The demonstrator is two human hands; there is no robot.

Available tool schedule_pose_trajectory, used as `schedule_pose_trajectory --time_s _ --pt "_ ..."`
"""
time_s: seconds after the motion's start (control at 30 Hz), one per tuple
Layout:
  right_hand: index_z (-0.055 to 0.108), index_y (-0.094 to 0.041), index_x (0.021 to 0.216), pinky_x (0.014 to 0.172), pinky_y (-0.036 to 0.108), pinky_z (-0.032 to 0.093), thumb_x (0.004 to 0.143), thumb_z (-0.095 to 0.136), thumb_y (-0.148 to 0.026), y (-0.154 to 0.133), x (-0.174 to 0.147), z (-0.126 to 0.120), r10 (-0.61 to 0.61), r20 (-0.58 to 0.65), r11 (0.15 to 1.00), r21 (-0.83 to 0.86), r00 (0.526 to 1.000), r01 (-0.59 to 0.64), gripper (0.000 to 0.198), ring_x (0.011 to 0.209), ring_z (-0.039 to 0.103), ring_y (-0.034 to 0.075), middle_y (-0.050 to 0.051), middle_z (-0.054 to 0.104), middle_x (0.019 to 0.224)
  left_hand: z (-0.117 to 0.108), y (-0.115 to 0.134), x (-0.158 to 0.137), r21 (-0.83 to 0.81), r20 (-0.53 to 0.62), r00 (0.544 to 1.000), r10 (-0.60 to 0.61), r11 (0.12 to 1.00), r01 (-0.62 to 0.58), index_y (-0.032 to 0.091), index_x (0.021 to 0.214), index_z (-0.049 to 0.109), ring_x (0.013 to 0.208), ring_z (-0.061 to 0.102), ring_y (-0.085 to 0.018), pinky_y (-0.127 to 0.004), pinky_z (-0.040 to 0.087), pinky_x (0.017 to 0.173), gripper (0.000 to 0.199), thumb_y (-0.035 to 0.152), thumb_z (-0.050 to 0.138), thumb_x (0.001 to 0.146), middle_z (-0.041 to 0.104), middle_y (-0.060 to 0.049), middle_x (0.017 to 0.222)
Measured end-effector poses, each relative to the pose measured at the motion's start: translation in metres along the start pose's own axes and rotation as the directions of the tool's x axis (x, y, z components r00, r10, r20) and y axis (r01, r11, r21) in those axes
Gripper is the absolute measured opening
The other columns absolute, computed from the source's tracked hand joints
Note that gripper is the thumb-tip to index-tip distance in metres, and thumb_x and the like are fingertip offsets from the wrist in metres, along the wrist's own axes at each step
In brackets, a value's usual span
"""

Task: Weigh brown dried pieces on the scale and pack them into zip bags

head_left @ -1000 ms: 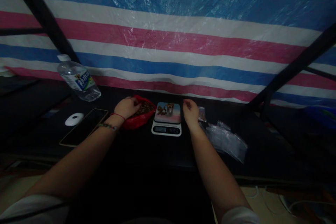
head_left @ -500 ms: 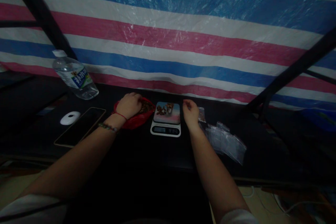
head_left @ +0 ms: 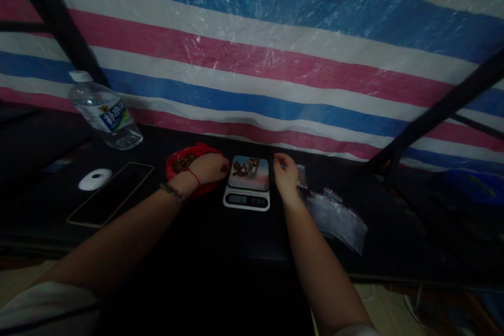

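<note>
My left hand [head_left: 212, 168] is over the right side of a red plastic bag [head_left: 170, 167], its fingers closed on small dark brown pieces beside the scale. More brown pieces [head_left: 184, 161] lie in the open bag. A small white digital scale [head_left: 248, 199] stands between my hands; its top shows a picture-like pattern with brown shapes, and its display is lit but unreadable. To the right of the scale, my right hand [head_left: 286, 173] has its fingers curled in; what they hold, if anything, is hidden. A small clear bag with brown contents [head_left: 301, 176] lies just beyond this hand.
Several clear zip bags [head_left: 338, 220] are spread right of my right forearm. On the left are a phone [head_left: 112, 194], a white rounded case [head_left: 95, 179] and a clear water bottle [head_left: 108, 115]. Striped plastic sheeting [head_left: 252, 58] hangs behind the black table, between dark slanted bars [head_left: 444, 105].
My left hand has moved right, from inside the red bag toward the scale, with brown pieces at its fingertips. My right hand stays beside the scale. The view has shifted slightly.
</note>
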State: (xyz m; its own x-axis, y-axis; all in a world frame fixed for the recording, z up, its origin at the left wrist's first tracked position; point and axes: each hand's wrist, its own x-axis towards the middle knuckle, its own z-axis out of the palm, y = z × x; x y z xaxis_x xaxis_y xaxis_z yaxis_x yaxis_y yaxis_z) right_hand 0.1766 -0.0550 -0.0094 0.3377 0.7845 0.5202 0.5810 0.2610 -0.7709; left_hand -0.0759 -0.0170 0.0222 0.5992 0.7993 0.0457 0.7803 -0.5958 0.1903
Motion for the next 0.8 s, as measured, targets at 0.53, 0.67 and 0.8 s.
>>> schedule_pose_trajectory --time_s 0.53,0.67,0.8 --pt "0.068 -0.017 0.092 0.080 0.034 0.047 0.078 0.050 -0.030 -0.002 -0.001 -0.001 0.019 -0.019 0.999 0.028 1.000 -0.019 0.026 0.083 0.061 0.020 0.007 0.069 0.090 -0.009 -0.013 -0.002 0.044 -0.059 0.967 -0.249 0.967 0.251 0.021 0.085 0.072 0.080 0.065 -0.026 -0.033 0.047 0.075 0.030 0.041 0.050 0.080 0.071 -0.012 0.086" --pt "0.068 -0.016 0.092 0.076 0.033 0.048 0.078 0.049 -0.032 -0.017 0.007 -0.024 0.071 -0.066 0.996 0.056 0.995 -0.067 0.028 0.079 0.062 0.020 0.006 0.070 0.087 -0.020 -0.034 -0.005 0.022 -0.076 0.942 -0.327 0.944 0.330 0.023 0.089 0.072 0.079 0.064 -0.026 -0.034 0.047 0.074 0.027 0.038 0.053 0.077 0.071 -0.011 0.089" --pt "0.069 -0.019 0.093 0.070 0.031 0.047 0.080 0.051 -0.035 -0.037 0.006 -0.069 0.051 0.083 0.991 -0.130 0.995 -0.040 0.027 0.075 0.064 0.020 0.005 0.071 0.086 -0.018 -0.047 -0.013 0.022 -0.011 0.933 -0.360 0.933 0.360 0.021 0.085 0.072 0.074 0.063 -0.024 -0.032 0.047 0.072 0.024 0.032 0.053 0.076 0.071 -0.011 0.087"
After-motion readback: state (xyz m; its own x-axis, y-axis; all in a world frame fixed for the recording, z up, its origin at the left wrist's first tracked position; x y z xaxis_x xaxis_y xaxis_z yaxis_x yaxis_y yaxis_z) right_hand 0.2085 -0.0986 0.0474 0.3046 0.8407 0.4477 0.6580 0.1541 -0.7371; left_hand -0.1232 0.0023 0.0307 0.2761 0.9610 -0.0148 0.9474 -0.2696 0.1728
